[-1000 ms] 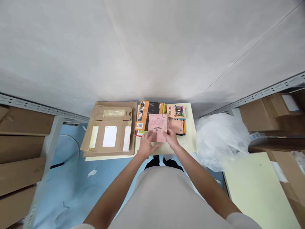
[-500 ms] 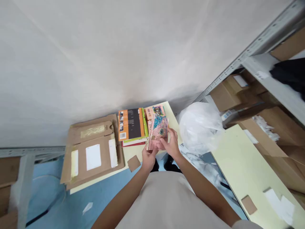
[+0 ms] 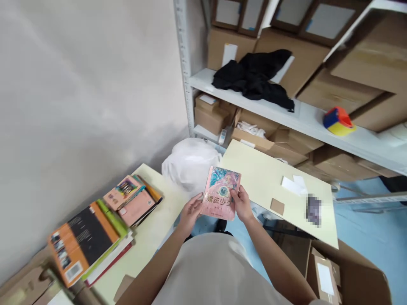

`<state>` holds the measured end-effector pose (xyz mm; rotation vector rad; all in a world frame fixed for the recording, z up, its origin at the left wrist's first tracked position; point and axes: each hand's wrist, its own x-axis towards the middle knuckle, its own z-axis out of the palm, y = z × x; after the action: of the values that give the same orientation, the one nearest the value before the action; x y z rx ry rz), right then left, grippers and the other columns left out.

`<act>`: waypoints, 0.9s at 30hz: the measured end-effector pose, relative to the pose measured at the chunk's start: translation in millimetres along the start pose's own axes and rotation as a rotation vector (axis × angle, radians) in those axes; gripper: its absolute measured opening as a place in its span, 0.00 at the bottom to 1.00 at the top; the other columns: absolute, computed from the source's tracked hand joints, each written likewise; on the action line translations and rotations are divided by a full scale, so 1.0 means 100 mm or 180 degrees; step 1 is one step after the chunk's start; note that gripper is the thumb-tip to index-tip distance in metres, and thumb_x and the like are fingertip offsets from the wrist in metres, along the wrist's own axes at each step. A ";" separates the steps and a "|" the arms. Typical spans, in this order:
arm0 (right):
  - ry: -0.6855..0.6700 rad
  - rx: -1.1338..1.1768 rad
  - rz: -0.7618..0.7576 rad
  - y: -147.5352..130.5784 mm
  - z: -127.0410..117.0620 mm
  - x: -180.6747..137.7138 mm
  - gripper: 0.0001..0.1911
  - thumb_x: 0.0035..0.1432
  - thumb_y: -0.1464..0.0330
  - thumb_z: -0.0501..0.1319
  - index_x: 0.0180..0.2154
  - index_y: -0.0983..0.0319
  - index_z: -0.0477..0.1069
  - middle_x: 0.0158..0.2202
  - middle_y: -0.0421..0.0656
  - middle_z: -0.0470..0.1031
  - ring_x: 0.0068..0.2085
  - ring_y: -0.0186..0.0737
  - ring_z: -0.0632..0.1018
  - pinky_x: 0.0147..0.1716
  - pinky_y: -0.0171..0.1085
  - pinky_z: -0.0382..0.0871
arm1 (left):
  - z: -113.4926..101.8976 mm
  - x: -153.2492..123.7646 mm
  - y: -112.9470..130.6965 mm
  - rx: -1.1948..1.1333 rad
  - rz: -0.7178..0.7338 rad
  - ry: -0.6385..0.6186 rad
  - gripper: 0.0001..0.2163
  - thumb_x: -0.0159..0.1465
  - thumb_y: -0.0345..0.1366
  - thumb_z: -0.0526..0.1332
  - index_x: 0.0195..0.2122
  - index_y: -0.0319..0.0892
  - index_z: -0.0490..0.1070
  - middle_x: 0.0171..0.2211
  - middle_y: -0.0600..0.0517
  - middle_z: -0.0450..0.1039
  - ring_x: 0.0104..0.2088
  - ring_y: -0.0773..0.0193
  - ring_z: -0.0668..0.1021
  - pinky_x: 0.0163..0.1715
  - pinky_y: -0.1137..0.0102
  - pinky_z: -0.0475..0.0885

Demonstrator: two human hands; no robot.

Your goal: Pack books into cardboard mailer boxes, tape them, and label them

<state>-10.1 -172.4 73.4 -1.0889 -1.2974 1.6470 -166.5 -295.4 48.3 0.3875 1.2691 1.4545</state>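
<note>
A pink book (image 3: 221, 199) with a blue-and-pink illustrated cover and gold Chinese characters is held up in front of my body, cover facing me. My right hand (image 3: 243, 205) grips its right edge, thumb on the cover and the other fingers hidden behind. At the lower left edge of the book is my left hand (image 3: 191, 214), fingers bent against it; their tips are partly hidden. To the left, a stack of books topped by an orange-and-black one (image 3: 84, 241) lies on a cream table (image 3: 152, 235). Beside it sits a smaller pile with a pink book (image 3: 136, 207) in it.
A second cream table (image 3: 254, 169) on the right bears a brown cardboard piece (image 3: 277, 206), white paper (image 3: 294, 185) and a blurred-out item. A white plastic bag (image 3: 189, 163) fills the gap between tables. Shelving (image 3: 305, 112) holds cartons, black cloth (image 3: 254, 76) and a tape dispenser (image 3: 338, 120).
My view has swung right, bringing the right table and shelves into sight. The pink book has moved away from the stacks toward the right table, still in hand.
</note>
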 end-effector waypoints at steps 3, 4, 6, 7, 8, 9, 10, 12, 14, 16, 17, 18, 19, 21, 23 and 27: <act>0.0260 0.0184 0.0013 -0.02 -0.51 0.09 0.14 0.53 0.57 0.60 0.39 0.57 0.66 0.37 0.42 0.77 0.38 0.41 0.77 0.41 0.41 0.71 | 0.44 0.26 -0.01 0.0682 -0.0065 -0.0214 0.23 0.53 0.48 0.65 0.47 0.42 0.72 0.40 0.46 0.76 0.38 0.59 0.77 0.34 0.68 0.73; 0.0326 0.0238 0.0012 -0.02 -0.65 0.13 0.14 0.52 0.57 0.60 0.39 0.57 0.66 0.37 0.42 0.77 0.37 0.41 0.77 0.41 0.41 0.71 | 0.58 0.34 -0.03 0.0889 -0.0071 -0.0290 0.21 0.53 0.48 0.64 0.45 0.42 0.73 0.38 0.47 0.76 0.36 0.60 0.77 0.32 0.69 0.72; 0.0417 0.0280 0.0007 -0.04 -0.90 0.21 0.15 0.52 0.56 0.60 0.39 0.57 0.66 0.37 0.42 0.77 0.38 0.41 0.77 0.40 0.41 0.71 | 0.86 0.49 -0.07 0.1188 -0.0063 -0.0405 0.19 0.54 0.48 0.64 0.40 0.40 0.74 0.34 0.48 0.76 0.32 0.62 0.76 0.29 0.71 0.71; 0.0445 0.0274 0.0001 -0.06 -1.01 0.25 0.16 0.52 0.56 0.60 0.39 0.57 0.66 0.37 0.42 0.77 0.38 0.41 0.77 0.41 0.41 0.71 | 0.99 0.56 -0.11 0.1288 -0.0040 -0.0446 0.18 0.54 0.48 0.63 0.38 0.39 0.74 0.32 0.49 0.76 0.31 0.62 0.76 0.28 0.71 0.70; 0.0464 0.0254 -0.0012 -0.08 -1.13 0.29 0.16 0.52 0.55 0.60 0.39 0.57 0.66 0.37 0.42 0.76 0.38 0.41 0.77 0.41 0.40 0.70 | 1.10 0.62 -0.14 0.1364 -0.0001 -0.0484 0.17 0.54 0.48 0.63 0.36 0.39 0.74 0.30 0.49 0.76 0.30 0.62 0.76 0.29 0.71 0.70; 0.0477 0.0226 -0.0032 -0.12 -1.24 0.33 0.16 0.52 0.55 0.60 0.39 0.57 0.67 0.37 0.42 0.76 0.38 0.41 0.76 0.41 0.40 0.70 | 1.20 0.69 -0.17 0.1415 0.0052 -0.0513 0.16 0.54 0.48 0.63 0.35 0.39 0.74 0.30 0.49 0.76 0.30 0.63 0.75 0.29 0.71 0.70; 0.0484 0.0203 -0.0043 -0.16 -1.35 0.37 0.17 0.52 0.54 0.60 0.39 0.57 0.67 0.36 0.42 0.76 0.37 0.40 0.76 0.40 0.39 0.70 | 1.30 0.74 -0.20 0.1448 0.0097 -0.0540 0.15 0.54 0.47 0.63 0.34 0.39 0.74 0.30 0.49 0.76 0.30 0.63 0.75 0.30 0.71 0.69; 0.0525 0.0185 -0.0024 -0.25 -1.57 0.45 0.18 0.53 0.53 0.59 0.40 0.57 0.68 0.36 0.41 0.74 0.36 0.39 0.75 0.35 0.37 0.70 | 1.46 0.84 -0.24 0.1483 0.0134 -0.0599 0.14 0.54 0.46 0.63 0.34 0.40 0.74 0.31 0.49 0.76 0.31 0.63 0.75 0.32 0.71 0.69; 0.0638 0.0170 0.0048 -0.34 -1.78 0.54 0.19 0.52 0.51 0.59 0.41 0.57 0.68 0.35 0.40 0.73 0.32 0.37 0.73 0.29 0.34 0.69 | 1.59 0.91 -0.26 0.1513 0.0092 -0.0689 0.14 0.54 0.46 0.63 0.34 0.40 0.75 0.32 0.48 0.77 0.32 0.62 0.76 0.33 0.70 0.70; 0.0798 0.0128 0.0115 -0.41 -1.96 0.64 0.19 0.52 0.50 0.58 0.38 0.58 0.68 0.31 0.39 0.71 0.29 0.35 0.71 0.25 0.32 0.67 | 1.69 0.97 -0.27 0.1510 -0.0011 -0.0798 0.15 0.53 0.47 0.64 0.34 0.40 0.75 0.34 0.48 0.77 0.33 0.62 0.76 0.34 0.69 0.70; 0.0889 0.0094 0.0131 -0.43 -2.03 0.69 0.19 0.52 0.50 0.58 0.36 0.58 0.68 0.28 0.39 0.69 0.27 0.35 0.69 0.23 0.31 0.66 | 1.74 1.00 -0.27 0.1470 -0.0101 -0.0850 0.16 0.53 0.48 0.64 0.36 0.40 0.75 0.35 0.47 0.77 0.34 0.62 0.76 0.35 0.69 0.71; 0.0978 0.0062 0.0145 -0.45 -2.08 0.74 0.19 0.52 0.50 0.58 0.33 0.59 0.68 0.26 0.38 0.67 0.26 0.34 0.68 0.22 0.31 0.65 | 1.77 1.03 -0.27 0.1401 -0.0213 -0.0890 0.18 0.53 0.49 0.64 0.38 0.40 0.74 0.37 0.47 0.77 0.35 0.61 0.77 0.35 0.69 0.72; 0.1052 0.0045 0.0159 -0.45 -2.12 0.78 0.19 0.52 0.50 0.58 0.32 0.59 0.67 0.24 0.37 0.66 0.25 0.33 0.67 0.21 0.30 0.64 | 1.80 1.08 -0.27 0.1326 -0.0334 -0.0915 0.20 0.53 0.50 0.64 0.40 0.41 0.73 0.39 0.47 0.76 0.36 0.61 0.77 0.35 0.68 0.72; 0.1153 0.0070 0.0187 -0.45 -2.17 0.85 0.18 0.51 0.51 0.59 0.31 0.60 0.67 0.24 0.37 0.65 0.25 0.32 0.66 0.20 0.29 0.63 | 1.84 1.18 -0.28 0.1280 -0.0488 -0.0924 0.21 0.53 0.51 0.63 0.41 0.42 0.72 0.40 0.47 0.75 0.36 0.61 0.77 0.33 0.68 0.72; 0.1202 0.0140 0.0232 -0.46 -2.19 0.93 0.18 0.51 0.51 0.59 0.33 0.60 0.68 0.25 0.37 0.66 0.25 0.32 0.67 0.21 0.29 0.65 | 1.85 1.32 -0.29 0.1441 -0.0401 -0.0950 0.18 0.53 0.50 0.63 0.38 0.41 0.72 0.36 0.49 0.75 0.34 0.63 0.76 0.33 0.69 0.72; 0.1476 0.0084 0.0345 -0.50 -2.22 1.08 0.21 0.52 0.51 0.57 0.41 0.59 0.68 0.29 0.38 0.70 0.27 0.33 0.70 0.23 0.31 0.68 | 1.85 1.62 -0.28 0.1699 -0.0102 -0.1224 0.13 0.55 0.46 0.62 0.32 0.40 0.74 0.27 0.52 0.74 0.29 0.66 0.74 0.33 0.71 0.69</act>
<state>162.6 10.3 77.8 -1.4414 -0.9246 1.3699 -59.3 -73.5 29.8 0.9487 1.3201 0.9349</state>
